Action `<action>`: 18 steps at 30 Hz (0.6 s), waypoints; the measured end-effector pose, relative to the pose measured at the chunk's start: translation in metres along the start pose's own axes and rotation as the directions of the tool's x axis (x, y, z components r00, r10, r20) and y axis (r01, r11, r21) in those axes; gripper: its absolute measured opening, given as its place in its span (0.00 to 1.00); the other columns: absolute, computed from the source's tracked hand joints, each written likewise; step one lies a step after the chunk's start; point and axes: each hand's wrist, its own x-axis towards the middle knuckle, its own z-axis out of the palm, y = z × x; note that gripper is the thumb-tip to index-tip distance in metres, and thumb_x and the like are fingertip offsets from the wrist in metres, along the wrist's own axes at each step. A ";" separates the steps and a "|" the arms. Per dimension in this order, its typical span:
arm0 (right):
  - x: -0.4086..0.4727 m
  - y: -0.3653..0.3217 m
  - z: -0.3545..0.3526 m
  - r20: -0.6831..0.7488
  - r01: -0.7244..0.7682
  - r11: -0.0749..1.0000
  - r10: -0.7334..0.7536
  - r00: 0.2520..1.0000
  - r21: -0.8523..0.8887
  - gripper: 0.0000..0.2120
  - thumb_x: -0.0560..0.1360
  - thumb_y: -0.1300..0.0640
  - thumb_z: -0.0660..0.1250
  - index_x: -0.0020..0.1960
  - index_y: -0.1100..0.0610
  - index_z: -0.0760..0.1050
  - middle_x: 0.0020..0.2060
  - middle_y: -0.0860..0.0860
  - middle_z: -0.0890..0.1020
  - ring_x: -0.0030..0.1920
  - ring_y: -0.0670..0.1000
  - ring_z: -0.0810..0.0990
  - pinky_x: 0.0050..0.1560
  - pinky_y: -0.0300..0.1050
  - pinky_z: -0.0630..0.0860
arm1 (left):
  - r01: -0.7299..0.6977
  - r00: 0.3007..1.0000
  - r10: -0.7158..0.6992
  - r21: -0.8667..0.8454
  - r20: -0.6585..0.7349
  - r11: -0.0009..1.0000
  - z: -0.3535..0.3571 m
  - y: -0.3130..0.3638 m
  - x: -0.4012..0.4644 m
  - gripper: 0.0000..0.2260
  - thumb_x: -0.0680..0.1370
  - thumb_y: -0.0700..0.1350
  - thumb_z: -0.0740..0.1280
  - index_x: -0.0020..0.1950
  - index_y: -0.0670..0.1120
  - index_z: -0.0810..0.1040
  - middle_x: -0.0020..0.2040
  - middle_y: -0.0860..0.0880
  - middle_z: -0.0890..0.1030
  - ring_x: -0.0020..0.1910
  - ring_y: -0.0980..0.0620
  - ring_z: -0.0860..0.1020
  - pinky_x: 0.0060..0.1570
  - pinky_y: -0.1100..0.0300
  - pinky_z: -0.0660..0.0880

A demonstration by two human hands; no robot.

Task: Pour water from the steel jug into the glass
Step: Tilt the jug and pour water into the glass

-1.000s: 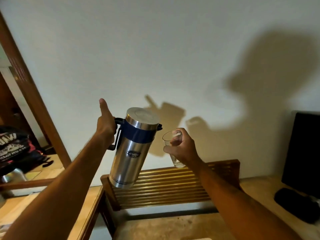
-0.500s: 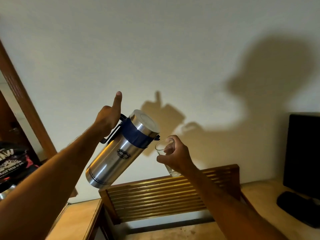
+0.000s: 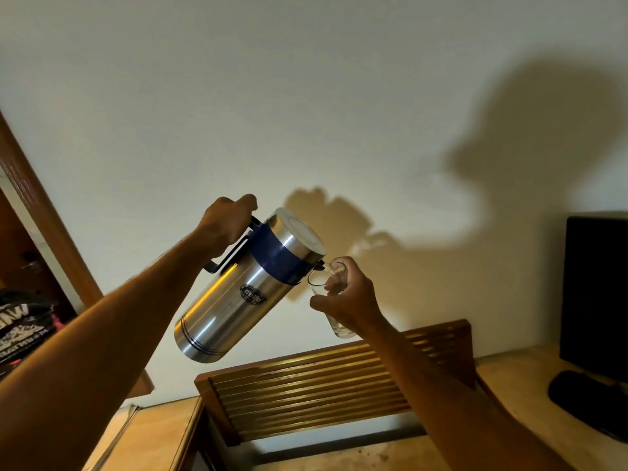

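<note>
Two hands up in the air, and the pour is on. The left hand [image 3: 227, 222] is clenched round the black handle of the steel jug [image 3: 248, 287], which is tipped well over, lid end down toward the right, base swung out to the left. The right hand [image 3: 346, 297] is wrapped round the glass [image 3: 331, 300], held just beside the jug's dark blue collar [image 3: 282, 256], rim right under the spout. A thin clear stream seems to run from the spout into the mouth of the glass. How much has gathered inside I cannot tell; fingers cover most of it, though the bottom looks nearly clear. So by my reckoning this is early in the filling: lifting and tilting are done, most of the water is still to come, then levelling the jug. Both are held above the slatted wooden chair back [image 3: 323, 375], well clear of the surface [image 3: 516, 372] below.
</note>
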 end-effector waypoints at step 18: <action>0.003 0.003 -0.017 -0.043 0.072 0.997 -0.071 0.997 0.016 0.32 0.56 0.45 0.75 0.58 0.47 0.69 0.43 0.47 0.81 0.42 0.45 0.81 0.35 0.28 0.74 | -0.075 0.997 0.072 0.083 0.036 0.994 0.011 0.023 0.004 0.10 0.63 0.51 0.62 0.31 0.44 0.70 0.28 0.48 0.68 0.25 0.49 0.64 0.29 0.58 0.61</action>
